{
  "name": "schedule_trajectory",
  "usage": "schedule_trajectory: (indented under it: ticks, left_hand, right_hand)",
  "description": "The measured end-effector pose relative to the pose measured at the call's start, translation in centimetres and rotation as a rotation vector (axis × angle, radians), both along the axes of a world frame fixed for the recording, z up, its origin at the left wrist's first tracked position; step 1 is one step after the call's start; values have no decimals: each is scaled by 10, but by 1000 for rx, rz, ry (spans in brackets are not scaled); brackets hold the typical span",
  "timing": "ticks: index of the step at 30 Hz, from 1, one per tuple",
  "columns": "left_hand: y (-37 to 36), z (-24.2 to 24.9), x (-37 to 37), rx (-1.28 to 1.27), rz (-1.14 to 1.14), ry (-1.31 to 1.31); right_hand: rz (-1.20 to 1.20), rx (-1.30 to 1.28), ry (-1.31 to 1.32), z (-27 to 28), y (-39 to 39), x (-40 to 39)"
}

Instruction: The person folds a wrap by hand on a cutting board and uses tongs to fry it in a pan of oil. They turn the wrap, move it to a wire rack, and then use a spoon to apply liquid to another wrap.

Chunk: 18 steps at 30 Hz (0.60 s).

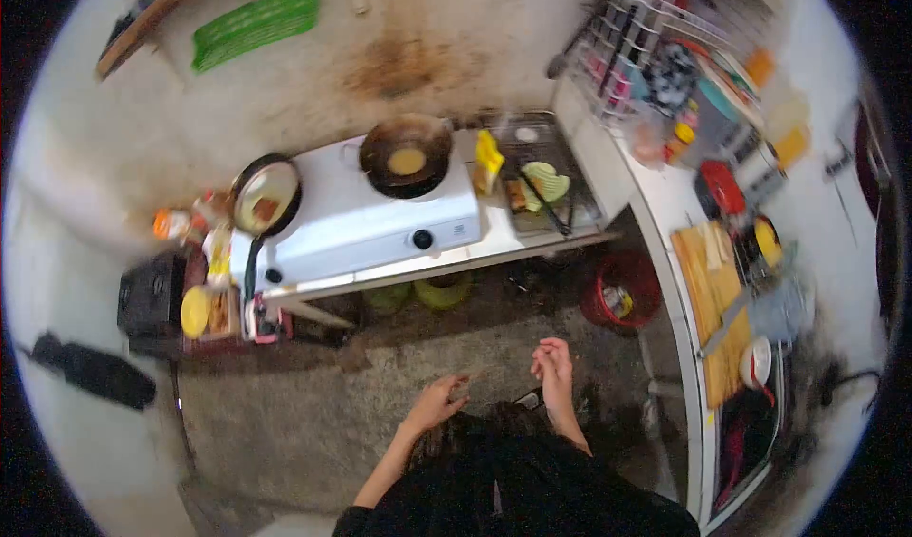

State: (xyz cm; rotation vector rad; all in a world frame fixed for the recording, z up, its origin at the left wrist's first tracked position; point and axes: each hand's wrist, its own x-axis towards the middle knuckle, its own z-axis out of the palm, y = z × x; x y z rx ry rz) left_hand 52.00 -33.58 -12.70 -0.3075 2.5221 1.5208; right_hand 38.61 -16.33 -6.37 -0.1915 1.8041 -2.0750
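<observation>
My left hand (pixel 438 403) is held low in front of my body, its fingers apart and nothing in them. To its right, my right hand (pixel 553 362) is raised with the fingers loosely bent, and no object shows in it. Both hands are over the floor, away from the counter. On the white stove (pixel 380 228) stand a dark wok (pixel 390 178) with some oil at its bottom and, at the left, a frying pan (pixel 282 216) holding a brown piece of food. A tray (pixel 582 216) right of the stove holds a green leaf-shaped item (pixel 544 183) and a dark utensil.
On the right counter lie a wooden board (pixel 714 347) with a knife (pixel 726 322) and a white bowl (pixel 756 362). Below is a red bin (pixel 641 316). A yellow packet (pixel 488 157) stands beside the stove. Bottles, a yellow lid (pixel 196 312) and a black box (pixel 150 292) are at the left.
</observation>
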Motion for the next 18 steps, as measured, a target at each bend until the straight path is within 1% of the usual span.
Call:
schedule_trajectory:
  ticks: [2,4,6,7,9,10,11,12,14,16,18]
  left_hand:
    - [-2,4,-4,13,-79,-33]
    - [0,4,-16,31,-160,-71]
    - [4,5,-33,-32,-256,-21]
    - [6,9,-40,-189,-322,-6]
    - [9,8,-57,-174,-321,33]
    - [12,8,-63,-170,-305,60]
    - [17,18,-68,-279,-298,90]
    - [21,23,-70,-284,-309,91]
    - [34,28,-74,-68,-176,151]
    - [47,29,-75,-83,-209,140]
    - [60,34,-71,-99,-218,115]
  right_hand:
    - [-106,-3,23,1,10,3]
    - [-280,4,60,7,34,2]
    - [-464,53,110,11,68,-2]
    - [-525,74,88,12,84,-1]
    - [-569,101,78,13,114,-8]
    - [-568,296,169,10,126,-10]
    - [-569,484,253,9,137,-11]
    - [-580,480,249,16,147,-15]
    - [-665,1111,624,41,167,-36]
    - [-875,1280,634,58,188,-72]
    - [-956,1450,660,65,214,-110]
